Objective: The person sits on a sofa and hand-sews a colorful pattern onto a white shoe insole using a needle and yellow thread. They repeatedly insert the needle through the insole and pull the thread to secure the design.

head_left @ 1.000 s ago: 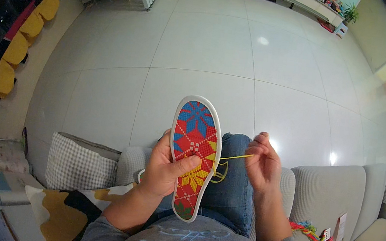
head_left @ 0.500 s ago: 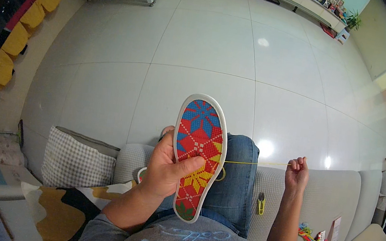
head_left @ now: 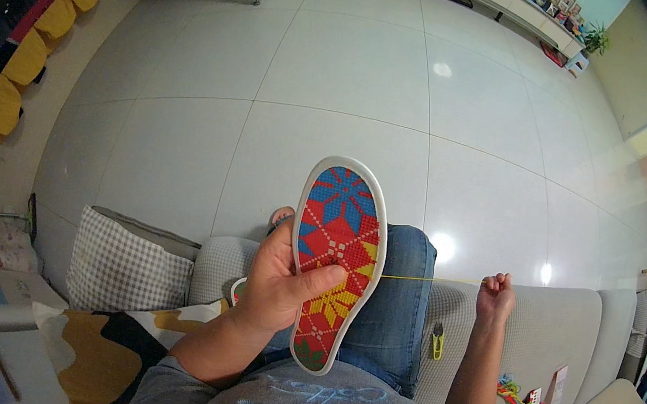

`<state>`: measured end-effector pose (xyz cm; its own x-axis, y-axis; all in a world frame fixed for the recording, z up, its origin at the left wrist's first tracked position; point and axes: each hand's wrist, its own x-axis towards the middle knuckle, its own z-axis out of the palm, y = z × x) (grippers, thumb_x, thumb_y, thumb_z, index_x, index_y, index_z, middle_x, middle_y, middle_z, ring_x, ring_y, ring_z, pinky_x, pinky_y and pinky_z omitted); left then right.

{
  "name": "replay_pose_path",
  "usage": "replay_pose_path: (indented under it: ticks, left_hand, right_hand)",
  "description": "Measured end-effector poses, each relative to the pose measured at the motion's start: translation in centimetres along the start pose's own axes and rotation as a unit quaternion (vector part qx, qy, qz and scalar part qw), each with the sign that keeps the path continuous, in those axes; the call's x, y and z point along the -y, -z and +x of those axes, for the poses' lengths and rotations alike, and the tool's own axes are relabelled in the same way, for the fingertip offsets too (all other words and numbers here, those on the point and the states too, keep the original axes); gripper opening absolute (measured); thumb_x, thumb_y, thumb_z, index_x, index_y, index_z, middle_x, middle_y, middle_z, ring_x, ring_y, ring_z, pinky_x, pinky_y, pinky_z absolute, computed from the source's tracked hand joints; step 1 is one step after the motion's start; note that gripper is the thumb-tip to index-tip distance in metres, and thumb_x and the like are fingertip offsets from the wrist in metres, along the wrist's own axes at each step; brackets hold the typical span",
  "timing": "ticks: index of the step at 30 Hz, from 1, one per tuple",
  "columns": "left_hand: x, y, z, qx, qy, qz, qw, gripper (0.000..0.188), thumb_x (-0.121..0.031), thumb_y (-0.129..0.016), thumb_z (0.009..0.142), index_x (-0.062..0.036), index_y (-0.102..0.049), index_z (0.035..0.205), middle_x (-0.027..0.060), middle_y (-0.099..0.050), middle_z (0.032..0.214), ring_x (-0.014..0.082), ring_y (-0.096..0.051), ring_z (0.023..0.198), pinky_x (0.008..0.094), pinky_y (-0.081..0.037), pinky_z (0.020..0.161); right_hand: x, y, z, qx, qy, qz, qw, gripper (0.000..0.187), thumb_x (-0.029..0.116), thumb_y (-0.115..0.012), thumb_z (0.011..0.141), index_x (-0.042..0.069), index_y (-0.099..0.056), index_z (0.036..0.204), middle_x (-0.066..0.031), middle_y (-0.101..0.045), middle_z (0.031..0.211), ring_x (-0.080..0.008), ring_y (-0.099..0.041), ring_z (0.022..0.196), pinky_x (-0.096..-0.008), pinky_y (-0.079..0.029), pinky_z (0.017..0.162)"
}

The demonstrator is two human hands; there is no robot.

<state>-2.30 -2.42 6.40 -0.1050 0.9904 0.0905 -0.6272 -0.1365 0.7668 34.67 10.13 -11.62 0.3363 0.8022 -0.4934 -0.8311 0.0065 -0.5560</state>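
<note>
Yellow thread (head_left: pixel 429 280) ran from the insole (head_left: pixel 340 233), pinched in our left grip (head_left: pixel 274 281), to our right grip (head_left: pixel 496 298), curled around it right of the insole; tiled floor (head_left: pixel 341 65) spread wide beyond the white rim (head_left: pixel 383 234).

The sole-shaped insole in red, blue and yellow (head_left: pixel 352 243) looks like matt stitched cloth, nubbly across its patterned face — its white rim appears smoother. The thin yellow strand (head_left: pixel 411 278) looks like thread. The person's blue trousers (head_left: pixel 400 318) are matt, faded denim, and the grey short-sleeved shirt (head_left: pixel 313 403) is soft-looking cloth. The grey upholstered sofa (head_left: pixel 548 330) has a finely textured fabric — the large pale floor tiles (head_left: pixel 349 66) are smooth and glossy.
</note>
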Motion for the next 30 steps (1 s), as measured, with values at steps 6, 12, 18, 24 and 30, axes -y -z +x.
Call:
replay_pose_path:
  ticks: [6, 12, 18, 24, 30]
  left_hand:
    - [-0.1, 0.0, 0.0, 0.006, 0.000, -0.002, 1.000, 0.039, -0.002, -0.063, 0.082, -0.0001, -0.046, 0.117, 0.0121, -0.061, 0.108, 0.0175, -0.062, 0.095, 0.0328, -0.052, 0.083]
    - [0.0, 0.1, -0.1, 0.007, 0.001, -0.020, 1.000, 0.039, -0.002, -0.062, 0.082, 0.0002, -0.046, 0.117, 0.0130, -0.062, 0.108, 0.0180, -0.062, 0.096, 0.0336, -0.052, 0.083]
    - [-0.1, 0.2, -0.1, 0.016, 0.009, -0.032, 0.999, 0.040, -0.002, -0.062, 0.082, -0.0005, -0.045, 0.119, 0.0130, -0.061, 0.109, 0.0184, -0.061, 0.097, 0.0344, -0.051, 0.085]
    - [0.8, 0.1, -0.2, -0.033, 0.051, -0.109, 0.992, 0.047, -0.001, -0.063, 0.079, -0.0036, -0.043, 0.122, 0.0138, -0.061, 0.103, 0.0233, -0.063, 0.088, 0.0354, -0.054, 0.076]
    - [1.5, 1.0, 0.6, 0.090, 0.165, -0.252, 0.949, 0.042, -0.015, -0.052, 0.088, -0.0042, -0.039, 0.126, 0.0120, -0.053, 0.077, 0.0237, -0.055, 0.051, 0.0320, -0.046, 0.045]
  right_hand:
    - [-0.2, 0.9, 0.5, -0.016, 0.001, -0.010, 1.000, 0.022, 0.018, -0.039, 0.097, 0.007, -0.044, 0.078, -0.0023, -0.048, 0.063, -0.0120, -0.035, 0.048, -0.0254, -0.035, 0.045]
    - [-0.7, 1.4, 0.7, -0.021, 0.007, -0.025, 0.999, 0.022, 0.017, -0.040, 0.097, 0.008, -0.044, 0.077, -0.0020, -0.048, 0.063, -0.0120, -0.036, 0.047, -0.0253, -0.036, 0.045]
    - [-1.2, 1.9, 0.8, -0.012, 0.012, -0.044, 0.999, 0.020, 0.017, -0.041, 0.096, 0.008, -0.045, 0.078, -0.0013, -0.048, 0.063, -0.0111, -0.036, 0.048, -0.0243, -0.035, 0.043]
    - [-2.3, 1.0, -0.5, 0.001, 0.065, -0.148, 0.987, 0.013, 0.013, -0.045, 0.094, 0.008, -0.048, 0.083, -0.0002, -0.049, 0.066, -0.0100, -0.037, 0.051, -0.0235, -0.033, 0.045]
    - [-3.3, -6.3, -7.2, 0.186, 0.190, -0.303, 0.915, 0.002, 0.008, -0.055, 0.090, 0.006, -0.055, 0.090, 0.0007, -0.051, 0.075, -0.0077, -0.046, 0.064, -0.0218, -0.039, 0.057]
